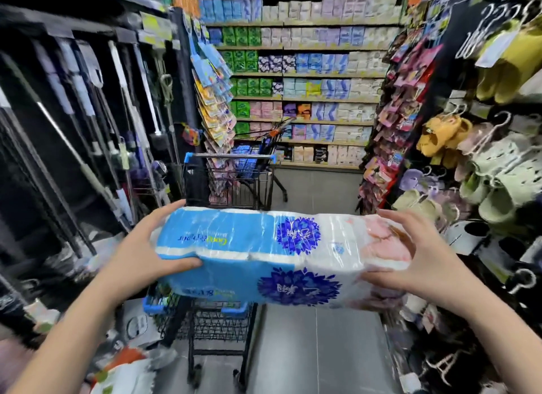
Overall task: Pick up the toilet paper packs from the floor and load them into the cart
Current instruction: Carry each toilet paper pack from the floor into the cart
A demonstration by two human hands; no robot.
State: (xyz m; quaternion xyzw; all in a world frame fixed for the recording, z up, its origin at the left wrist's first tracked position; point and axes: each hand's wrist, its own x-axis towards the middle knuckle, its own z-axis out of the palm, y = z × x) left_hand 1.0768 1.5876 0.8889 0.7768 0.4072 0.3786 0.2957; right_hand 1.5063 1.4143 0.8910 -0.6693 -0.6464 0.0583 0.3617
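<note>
A long toilet paper pack (264, 255), blue and white with dark blue flowers and a pink end, hangs lengthwise in the air above the black wire cart (223, 320). My left hand (146, 255) grips its blue left end, thumb on the front face. At the pink right end my right hand (422, 255) holds it with fingers spread over the top. The cart has blue corner bumpers and stands just below and beyond the pack, its basket mostly hidden by it. Another pack (126, 373), white with orange print, lies on the floor at bottom left.
Racks of mops and brooms (88, 115) line the left side. Hanging slippers (484, 165) and small packets (393, 135) crowd the right. Shelves of tissue goods (308, 71) close the aisle ahead, with a second cart (258, 162) in front of them. Grey floor (316, 349) shows right of the cart.
</note>
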